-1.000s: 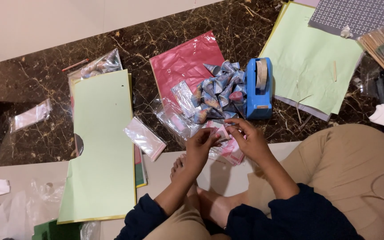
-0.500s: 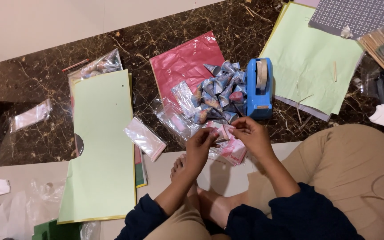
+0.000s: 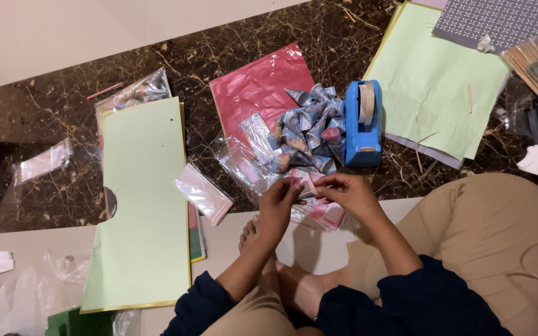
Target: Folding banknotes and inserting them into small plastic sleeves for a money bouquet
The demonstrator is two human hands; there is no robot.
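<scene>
Pink folded paper (image 3: 308, 185) sits pinched between the left hand (image 3: 278, 208) and the right hand (image 3: 349, 194), low over the floor by the person's feet. Just past the hands lies a heap of small blue and pink paper cones (image 3: 309, 134), touching a blue plastic tape holder (image 3: 363, 124).

Pink folded paper (image 3: 309, 185) mostly covered by fingers of left hand (image 3: 279, 205) and right hand (image 3: 350, 194); fold shape not resolvable. Grey patterned sheet (image 3: 505, 22) cut by top edge. Wooden sticks (image 3: 533, 59) cut by right edge. Green object (image 3: 76, 322) cut by bottom edge
</scene>
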